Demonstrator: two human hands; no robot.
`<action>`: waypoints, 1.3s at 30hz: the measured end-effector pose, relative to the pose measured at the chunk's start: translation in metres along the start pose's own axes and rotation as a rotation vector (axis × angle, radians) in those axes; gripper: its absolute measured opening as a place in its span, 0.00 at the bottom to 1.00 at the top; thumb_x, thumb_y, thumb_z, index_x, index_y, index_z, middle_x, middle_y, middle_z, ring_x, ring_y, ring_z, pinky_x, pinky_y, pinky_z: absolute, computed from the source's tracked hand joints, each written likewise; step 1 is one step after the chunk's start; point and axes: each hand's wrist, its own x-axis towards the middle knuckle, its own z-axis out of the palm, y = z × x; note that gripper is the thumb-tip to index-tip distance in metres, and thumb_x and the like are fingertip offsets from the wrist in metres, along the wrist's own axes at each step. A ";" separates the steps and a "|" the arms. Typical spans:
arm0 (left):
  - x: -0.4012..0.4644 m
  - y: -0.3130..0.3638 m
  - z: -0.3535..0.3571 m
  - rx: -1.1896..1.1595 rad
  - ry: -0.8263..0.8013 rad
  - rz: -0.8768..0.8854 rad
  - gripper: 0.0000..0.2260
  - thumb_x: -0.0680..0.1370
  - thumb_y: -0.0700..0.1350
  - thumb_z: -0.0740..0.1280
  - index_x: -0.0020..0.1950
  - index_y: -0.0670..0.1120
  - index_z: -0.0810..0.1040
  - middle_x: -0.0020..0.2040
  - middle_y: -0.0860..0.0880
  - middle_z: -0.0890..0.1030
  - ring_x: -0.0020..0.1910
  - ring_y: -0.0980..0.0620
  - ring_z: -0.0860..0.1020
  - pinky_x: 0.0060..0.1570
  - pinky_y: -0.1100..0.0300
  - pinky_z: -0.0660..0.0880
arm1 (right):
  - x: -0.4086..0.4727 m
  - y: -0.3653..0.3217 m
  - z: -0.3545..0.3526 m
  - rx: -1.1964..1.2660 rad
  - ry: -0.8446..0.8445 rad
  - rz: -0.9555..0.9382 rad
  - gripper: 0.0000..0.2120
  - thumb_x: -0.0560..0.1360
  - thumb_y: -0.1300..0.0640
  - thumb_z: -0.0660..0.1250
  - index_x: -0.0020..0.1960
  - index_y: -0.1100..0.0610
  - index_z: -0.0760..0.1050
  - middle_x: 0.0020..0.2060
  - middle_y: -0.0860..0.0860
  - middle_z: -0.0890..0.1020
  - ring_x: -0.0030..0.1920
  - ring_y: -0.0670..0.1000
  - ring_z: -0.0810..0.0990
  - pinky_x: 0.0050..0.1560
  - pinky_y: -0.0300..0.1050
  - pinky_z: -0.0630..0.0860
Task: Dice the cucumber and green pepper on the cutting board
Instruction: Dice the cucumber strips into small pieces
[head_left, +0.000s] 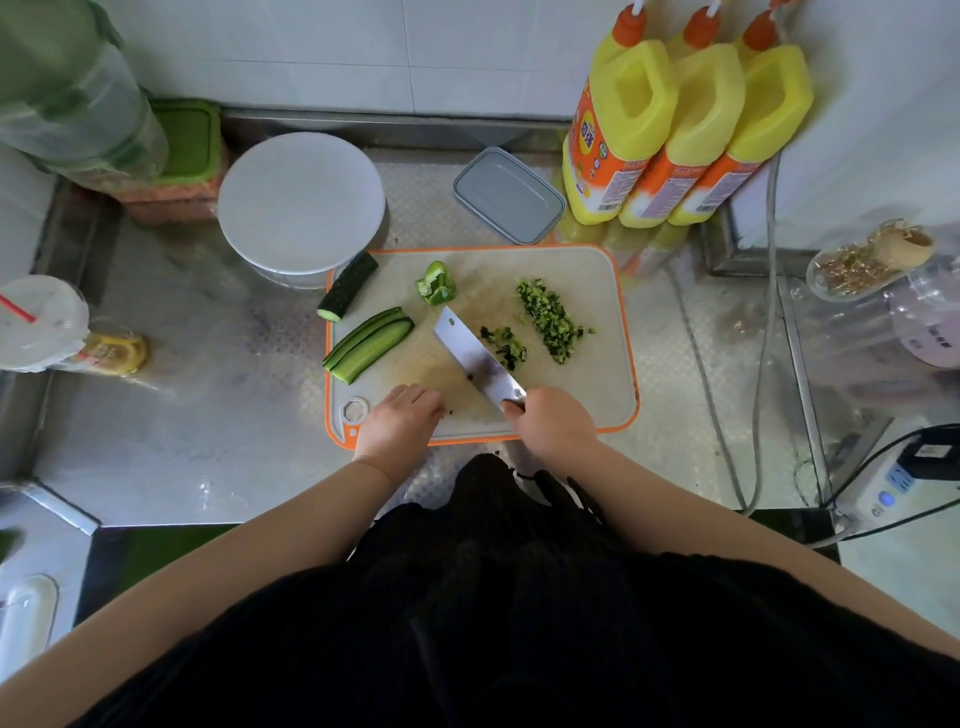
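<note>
Cucumber strips (370, 344) lie beyond left hand (397, 423) (apart).

Soft even daylight, fairly bright; my steel bench (218, 415) throws hazy glare w/ pale reflections; shadows faint, just under my hands; wide-angle bends walls & edges hard; corners smeared, esp. green-lidded tubs (78, 98) top left; centre sharp enough; my dark clothing near-black, no detail.
</note>
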 end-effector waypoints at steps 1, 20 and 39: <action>0.001 0.001 -0.001 0.002 0.000 -0.014 0.09 0.77 0.44 0.63 0.41 0.44 0.80 0.37 0.49 0.79 0.38 0.46 0.77 0.30 0.52 0.76 | 0.000 0.001 -0.001 0.009 -0.003 0.013 0.17 0.81 0.46 0.55 0.45 0.59 0.72 0.33 0.51 0.71 0.41 0.56 0.74 0.39 0.46 0.68; 0.018 0.013 -0.010 0.069 0.186 0.141 0.10 0.76 0.41 0.64 0.52 0.45 0.83 0.44 0.48 0.81 0.47 0.44 0.78 0.46 0.48 0.78 | -0.003 0.005 -0.009 0.324 0.062 0.064 0.18 0.77 0.46 0.60 0.33 0.55 0.63 0.29 0.49 0.69 0.34 0.52 0.71 0.33 0.44 0.65; 0.051 0.038 -0.033 -0.173 -0.106 -0.314 0.16 0.78 0.33 0.57 0.57 0.47 0.78 0.45 0.51 0.78 0.51 0.47 0.73 0.54 0.52 0.70 | -0.005 0.011 -0.010 0.410 0.061 0.025 0.19 0.76 0.46 0.60 0.32 0.56 0.62 0.27 0.50 0.68 0.29 0.50 0.68 0.30 0.43 0.65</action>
